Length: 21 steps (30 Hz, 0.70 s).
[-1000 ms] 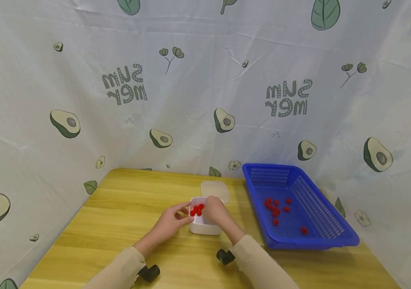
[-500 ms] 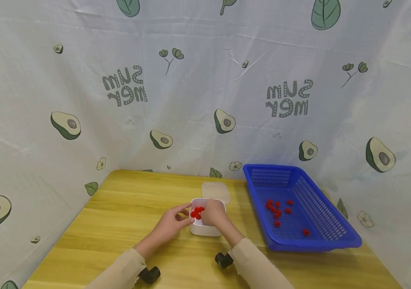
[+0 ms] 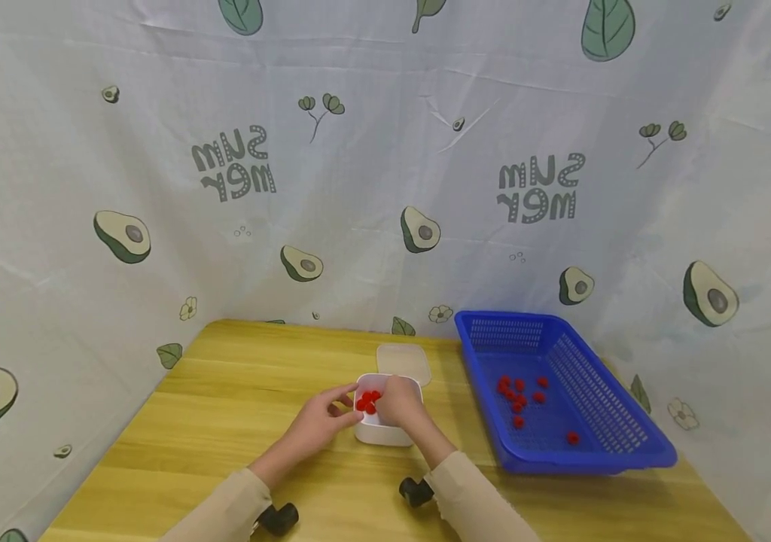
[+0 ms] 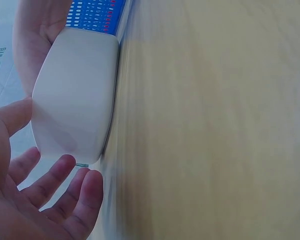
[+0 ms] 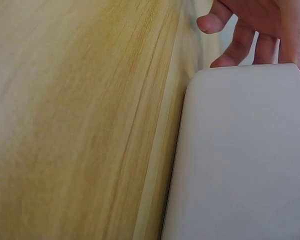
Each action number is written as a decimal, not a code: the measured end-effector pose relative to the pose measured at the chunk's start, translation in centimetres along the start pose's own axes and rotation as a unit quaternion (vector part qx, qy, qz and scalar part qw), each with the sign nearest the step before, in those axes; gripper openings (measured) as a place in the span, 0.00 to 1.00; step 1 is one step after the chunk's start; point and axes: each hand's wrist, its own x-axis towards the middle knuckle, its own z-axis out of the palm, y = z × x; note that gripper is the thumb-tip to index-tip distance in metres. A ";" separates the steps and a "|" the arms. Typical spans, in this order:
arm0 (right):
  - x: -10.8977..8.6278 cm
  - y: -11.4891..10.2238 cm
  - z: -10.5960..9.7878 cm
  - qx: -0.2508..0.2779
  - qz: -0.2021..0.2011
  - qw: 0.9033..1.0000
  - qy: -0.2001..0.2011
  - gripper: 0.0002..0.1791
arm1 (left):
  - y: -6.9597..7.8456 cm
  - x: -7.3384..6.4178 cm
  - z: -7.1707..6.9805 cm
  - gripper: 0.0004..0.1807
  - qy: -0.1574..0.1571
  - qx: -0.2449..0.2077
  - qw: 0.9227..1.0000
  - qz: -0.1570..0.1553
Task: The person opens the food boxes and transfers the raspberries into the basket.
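Observation:
A white square box (image 3: 384, 435) stands on the table in front of me, its top uncovered. Several small red berry-like pieces (image 3: 370, 403) lie in its left part. My left hand (image 3: 318, 418) holds the box at its left side, thumb at the near corner and forefinger at the far one. In the left wrist view, the thumb (image 4: 17, 116) touches the box wall and the other fingers spread beside it. My right hand (image 3: 400, 403) reaches down into the box's right part, knuckles bent. Its fingertips are hidden, and I cannot tell whether they pinch a piece.
A flat translucent lid (image 3: 404, 363) lies just behind the box. To the right stands a blue perforated basket (image 3: 575, 399) with several red pieces (image 3: 519, 399) on its floor. A printed white curtain (image 3: 358, 173) hangs behind the wooden table (image 3: 257, 376).
My right hand has shifted slightly to the left inside the box, beside the red pieces, which have moved a little. The left hand keeps its place on the box.

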 end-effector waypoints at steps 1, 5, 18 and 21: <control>0.0 0.0 0.0 0.002 0.000 1.000 0.000 0.06 | 0.0 0.0 0.0 0.32 0.000 -0.001 1.000 0.005; 0.0 0.0 0.1 0.002 0.000 1.000 0.002 0.07 | -0.2 0.0 -0.1 0.33 -0.004 -0.004 1.000 0.008; -0.1 -0.2 0.0 0.025 0.009 1.000 0.002 0.07 | -0.2 0.0 0.0 0.33 -0.002 -0.015 1.000 -0.003; -0.1 -0.3 -0.1 0.032 0.017 0.999 0.003 0.07 | -0.2 0.0 0.0 0.33 -0.003 -0.011 1.000 -0.003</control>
